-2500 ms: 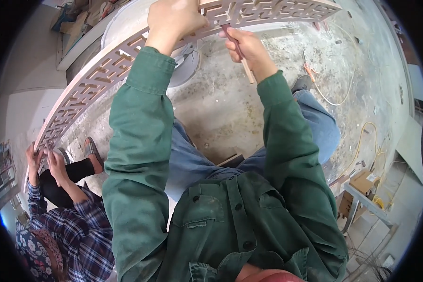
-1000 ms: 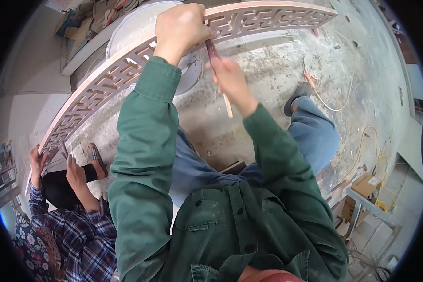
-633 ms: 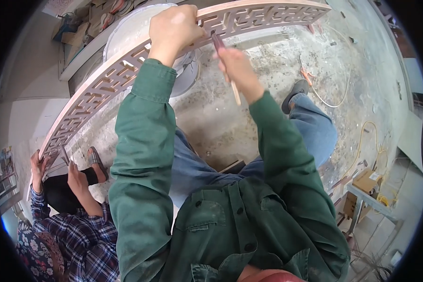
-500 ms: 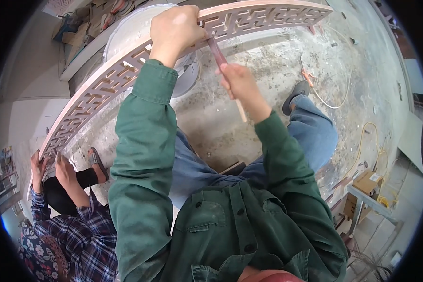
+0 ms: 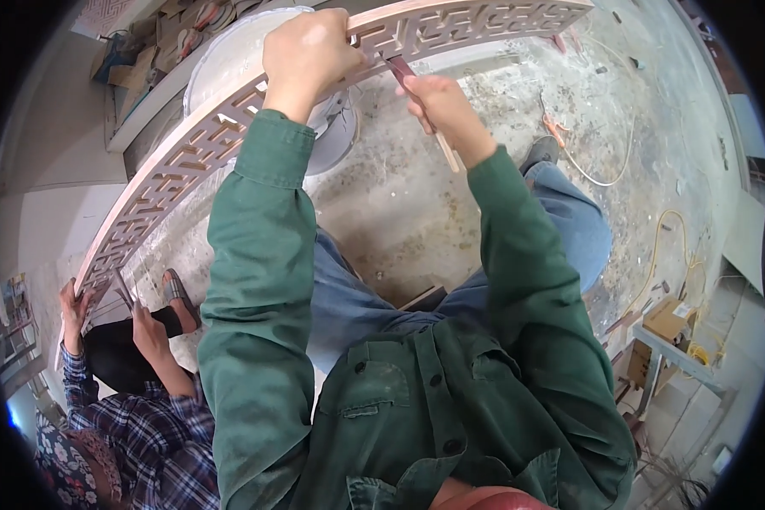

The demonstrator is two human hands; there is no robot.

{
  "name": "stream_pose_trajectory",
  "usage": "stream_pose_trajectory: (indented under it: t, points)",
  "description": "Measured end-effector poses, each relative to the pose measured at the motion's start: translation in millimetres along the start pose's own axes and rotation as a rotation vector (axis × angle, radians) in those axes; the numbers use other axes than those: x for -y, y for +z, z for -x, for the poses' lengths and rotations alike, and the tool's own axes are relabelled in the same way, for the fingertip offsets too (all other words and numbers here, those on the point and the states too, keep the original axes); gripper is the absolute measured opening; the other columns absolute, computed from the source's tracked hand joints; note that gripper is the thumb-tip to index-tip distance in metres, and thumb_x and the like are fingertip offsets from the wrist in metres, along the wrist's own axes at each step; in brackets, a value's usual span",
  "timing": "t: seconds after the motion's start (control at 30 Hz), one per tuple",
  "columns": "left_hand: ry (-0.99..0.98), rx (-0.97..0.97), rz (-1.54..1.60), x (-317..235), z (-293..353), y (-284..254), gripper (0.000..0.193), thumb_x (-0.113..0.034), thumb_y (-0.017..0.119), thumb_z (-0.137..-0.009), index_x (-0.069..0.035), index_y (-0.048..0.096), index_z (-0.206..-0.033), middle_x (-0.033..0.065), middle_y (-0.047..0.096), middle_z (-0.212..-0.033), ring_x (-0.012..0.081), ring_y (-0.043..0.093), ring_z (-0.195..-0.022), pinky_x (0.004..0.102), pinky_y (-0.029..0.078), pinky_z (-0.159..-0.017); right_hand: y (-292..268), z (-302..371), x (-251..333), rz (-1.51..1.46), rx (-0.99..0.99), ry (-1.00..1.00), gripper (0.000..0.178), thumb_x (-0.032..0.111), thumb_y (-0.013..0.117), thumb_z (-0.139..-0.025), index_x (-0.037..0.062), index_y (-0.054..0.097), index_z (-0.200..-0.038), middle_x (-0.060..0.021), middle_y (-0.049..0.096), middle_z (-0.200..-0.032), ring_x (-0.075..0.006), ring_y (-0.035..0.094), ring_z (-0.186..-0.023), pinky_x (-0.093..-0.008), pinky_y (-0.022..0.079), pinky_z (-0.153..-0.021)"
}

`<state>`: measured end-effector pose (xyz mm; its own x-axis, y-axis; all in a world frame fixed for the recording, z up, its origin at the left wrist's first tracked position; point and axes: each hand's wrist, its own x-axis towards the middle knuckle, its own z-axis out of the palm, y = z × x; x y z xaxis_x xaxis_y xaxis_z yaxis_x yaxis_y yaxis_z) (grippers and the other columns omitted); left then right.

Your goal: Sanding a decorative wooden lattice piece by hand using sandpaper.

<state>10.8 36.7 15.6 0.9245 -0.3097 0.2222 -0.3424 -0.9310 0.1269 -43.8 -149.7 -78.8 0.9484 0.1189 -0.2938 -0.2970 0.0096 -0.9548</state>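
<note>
A long pale wooden lattice panel (image 5: 197,124) with cut-out geometric openings stands on edge in front of me, bowed by the lens. Over its upper edge my left hand (image 5: 308,55) is wrapped, fingers closed on the frame. In my right hand (image 5: 446,109) is a thin sanding stick (image 5: 400,71), dark red toward the panel, with bare wood protruding below my fist. Its far tip meets the lattice just right of my left hand; whether it sits inside an opening is hard to tell.
At the panel's left end, a co-worker's hand (image 5: 73,313) holds the frame and the other hand (image 5: 150,337) works a dark stick. A white bucket (image 5: 336,144) stands behind the panel. An orange air gun (image 5: 554,127) with hose lies near my foot; a cardboard box (image 5: 665,318) stands right.
My right hand has moved up and slightly right, closer to the panel, pushing the stick farther in. The panel has shifted slightly left. The co-worker's stick hand has moved down and right.
</note>
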Motion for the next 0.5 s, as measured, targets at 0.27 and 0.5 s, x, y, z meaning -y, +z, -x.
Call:
stream_pose_trajectory:
  t: [0.27,0.5]
  points:
    - [-0.018,0.01,0.039,8.5,3.1,3.3,0.03,-0.035,0.076,-0.064,-0.012,0.069,-0.082,0.0102,0.069,-0.076,0.0311,0.067,-0.077,0.0424,0.052,-0.066,35.6,39.3,-30.3,0.078,0.031,-0.087,0.029,0.033,0.053,-0.098,0.0069,0.064,-0.092,0.0049,0.049,-0.059,-0.004,0.04,-0.041,-0.0213,0.032,-0.037]
    - [0.008,-0.04,0.033,-0.3,2.5,3.1,0.033,-0.038,0.078,-0.065,-0.011,0.067,-0.08,0.0098,0.068,-0.073,0.0314,0.066,-0.074,0.0428,0.05,-0.063,38.2,29.0,-24.5,0.062,-0.104,-0.088,0.027,0.03,0.053,-0.095,0.0069,0.064,-0.084,0.0024,0.047,-0.054,-0.0082,0.04,-0.038,-0.0251,0.032,-0.037]
